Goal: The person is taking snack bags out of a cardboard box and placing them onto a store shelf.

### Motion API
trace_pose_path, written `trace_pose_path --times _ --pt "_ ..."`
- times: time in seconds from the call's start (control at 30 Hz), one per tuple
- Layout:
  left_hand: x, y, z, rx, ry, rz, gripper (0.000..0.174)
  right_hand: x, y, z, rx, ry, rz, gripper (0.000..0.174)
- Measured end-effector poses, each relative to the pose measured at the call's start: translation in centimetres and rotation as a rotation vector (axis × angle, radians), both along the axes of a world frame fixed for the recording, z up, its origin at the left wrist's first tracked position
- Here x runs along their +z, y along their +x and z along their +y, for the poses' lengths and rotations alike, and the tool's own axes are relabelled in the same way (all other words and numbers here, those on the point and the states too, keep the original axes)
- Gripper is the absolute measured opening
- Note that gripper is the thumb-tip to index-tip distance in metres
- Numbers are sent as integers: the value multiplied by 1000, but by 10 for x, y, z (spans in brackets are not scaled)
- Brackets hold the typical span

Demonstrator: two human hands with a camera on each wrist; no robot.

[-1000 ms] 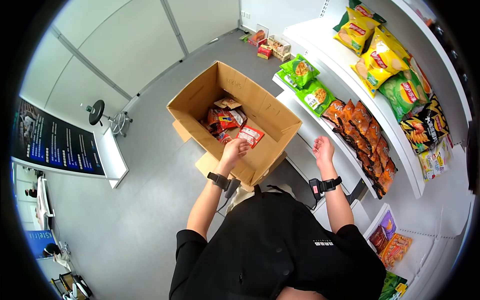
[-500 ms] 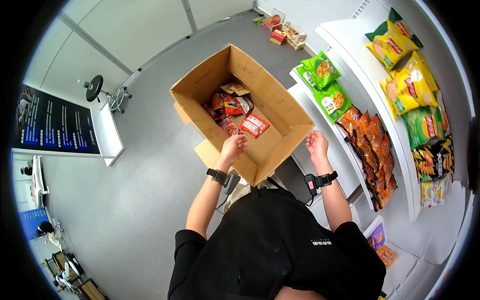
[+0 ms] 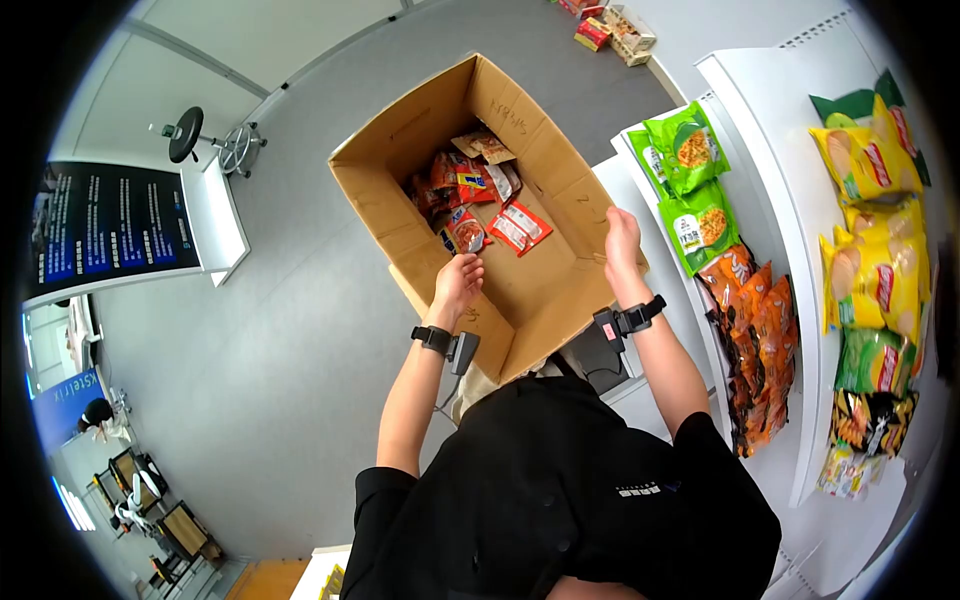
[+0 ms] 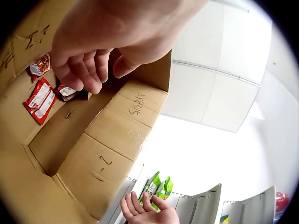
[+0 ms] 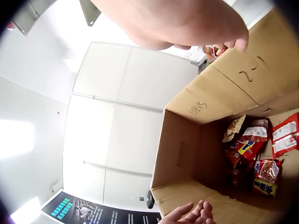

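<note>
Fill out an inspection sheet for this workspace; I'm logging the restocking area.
surface: grey floor, smooth.
job's things: open cardboard box with a heap of red and orange snack packets at its bottom.
clutter: small cartons on the floor by the shelf end.
hands: left hand over the box's near edge, fingers loosely curled, holding nothing; right hand at the box's right wall, fingers straight, contact unclear.
cables: thin lead below the left wrist camera.
surroundings: white shelves with green, orange and yellow snack bags; stool; dark poster.
</note>
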State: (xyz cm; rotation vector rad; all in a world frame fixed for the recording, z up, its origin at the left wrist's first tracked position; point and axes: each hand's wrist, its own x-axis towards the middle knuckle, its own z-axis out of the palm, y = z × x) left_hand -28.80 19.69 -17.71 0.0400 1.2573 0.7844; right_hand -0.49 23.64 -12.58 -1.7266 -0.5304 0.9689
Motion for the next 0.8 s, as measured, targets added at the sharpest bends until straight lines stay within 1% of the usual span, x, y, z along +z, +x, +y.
trace_pose_path --times 0.03,0.07,0.17,0.23,0.27,0.3,0.33,0.37,0.43,0.5,0.6,0.7,0.73,0.8 --pt "-9 1 1 38 -4 2 22 -8 -2 12 25 62 -62 30" --pt "-19 1 4 77 -6 5 22 -15 -4 27 66 65 -121 31" --pt "-39 3 10 62 -37 28 22 -30 -21 88 208 106 -316 37" --pt "-41 1 15 79 -58 38 21 -18 -36 121 322 107 -487 41" --pt "-48 0 14 88 -65 23 21 -22 -41 138 345 84 -547 44" --pt "-54 0 10 96 -82 5 21 -29 -45 154 372 51 -608 47" --pt "-50 -4 10 75 -122 8 21 -32 -51 166 387 -38 -633 49" --pt "-52 -1 9 97 -135 17 22 -34 -54 178 402 -123 -664 50" --pt "-53 -3 11 140 -144 44 22 -35 -60 190 454 -269 -731 52" --pt "-56 -4 13 130 -155 51 24 -37 -63 200 532 -396 -817 53" --pt "-64 -1 24 141 -178 64 25 -47 -52 214 684 -439 -717 47" --pt "-76 5 43 138 -189 64 25 -72 -32 227 823 -379 -736 40" --pt "-82 9 51 131 -191 61 25 -77 -24 232 890 -440 -715 36" --pt "-96 8 66 101 -190 57 26 -82 -21 236 888 -414 -699 35"
